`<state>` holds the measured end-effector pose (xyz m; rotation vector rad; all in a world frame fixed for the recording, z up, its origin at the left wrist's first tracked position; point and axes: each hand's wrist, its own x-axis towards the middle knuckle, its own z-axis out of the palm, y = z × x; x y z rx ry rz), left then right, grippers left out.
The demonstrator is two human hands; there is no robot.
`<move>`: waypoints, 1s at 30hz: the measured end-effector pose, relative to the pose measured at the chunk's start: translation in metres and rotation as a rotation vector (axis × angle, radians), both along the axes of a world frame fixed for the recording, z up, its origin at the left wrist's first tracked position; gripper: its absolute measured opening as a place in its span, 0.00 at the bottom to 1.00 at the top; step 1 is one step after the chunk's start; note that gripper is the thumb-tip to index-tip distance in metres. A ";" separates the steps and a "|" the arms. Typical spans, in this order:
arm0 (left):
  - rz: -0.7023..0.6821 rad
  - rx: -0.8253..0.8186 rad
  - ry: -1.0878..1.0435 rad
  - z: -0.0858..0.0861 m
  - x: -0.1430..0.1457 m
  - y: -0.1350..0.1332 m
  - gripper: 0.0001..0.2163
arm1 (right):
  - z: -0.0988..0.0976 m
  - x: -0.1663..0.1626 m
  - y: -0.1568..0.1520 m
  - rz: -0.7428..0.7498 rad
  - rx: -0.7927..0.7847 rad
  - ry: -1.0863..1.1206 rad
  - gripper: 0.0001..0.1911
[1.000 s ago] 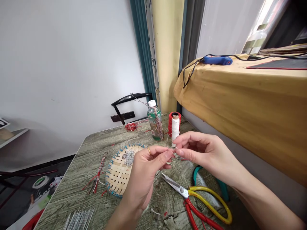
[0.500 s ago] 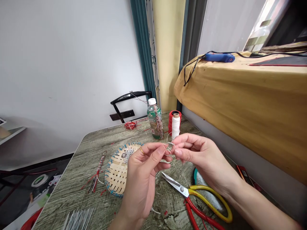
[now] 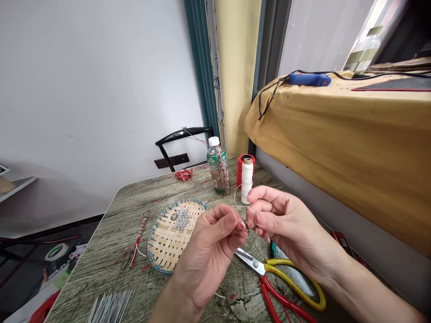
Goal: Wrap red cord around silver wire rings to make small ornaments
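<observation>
Thumb and fingers of my left hand (image 3: 213, 244) are pinched together, closed on a thin white cord. My right hand (image 3: 286, 224), fingertips nearly meeting the left, pinches the same white cord (image 3: 236, 202). A loop of it curves up between the hands toward a white spool of cord (image 3: 247, 181) just behind. The bit between the fingertips is mostly hidden. Left of my left hand lies a woven bamboo basket (image 3: 164, 246) edged in blue stitching, with a cluster of small silvery ring-like pieces (image 3: 182, 219) in it. Below my hands are scissors (image 3: 251, 262) with a yellow handle.
A red spool (image 3: 240, 166) and a bottle (image 3: 215, 166) stand behind. Red handles (image 3: 283, 298) lie beside the scissors. A braided red-and-white cord (image 3: 140, 231) is left of the basket, thin metal rods (image 3: 110, 307) at front left. A cloth-covered surface (image 3: 336, 130) rises at right.
Both hands have shifted slightly right and down, and my left hand has turned in. The small loop of cord between the fingertips no longer shows; more of the basket is visible.
</observation>
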<state>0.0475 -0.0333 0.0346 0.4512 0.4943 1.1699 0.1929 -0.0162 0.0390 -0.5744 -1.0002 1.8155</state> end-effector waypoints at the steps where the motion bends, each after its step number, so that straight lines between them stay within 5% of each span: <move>1: -0.020 0.007 -0.001 0.001 0.000 -0.001 0.05 | 0.001 0.001 0.000 0.029 -0.015 0.008 0.11; 12: -0.139 0.009 0.147 0.001 0.000 -0.002 0.08 | 0.001 0.011 0.007 0.210 -0.038 -0.082 0.14; 18: 0.127 0.123 0.461 0.008 -0.002 -0.003 0.03 | 0.001 0.013 0.015 0.111 0.117 -0.277 0.10; 26: 0.187 0.171 0.620 0.012 -0.005 -0.005 0.03 | 0.005 0.017 0.014 0.144 0.128 -0.344 0.11; 30: 0.249 0.205 0.665 0.009 -0.003 -0.003 0.03 | 0.009 0.019 0.011 0.063 0.265 -0.497 0.08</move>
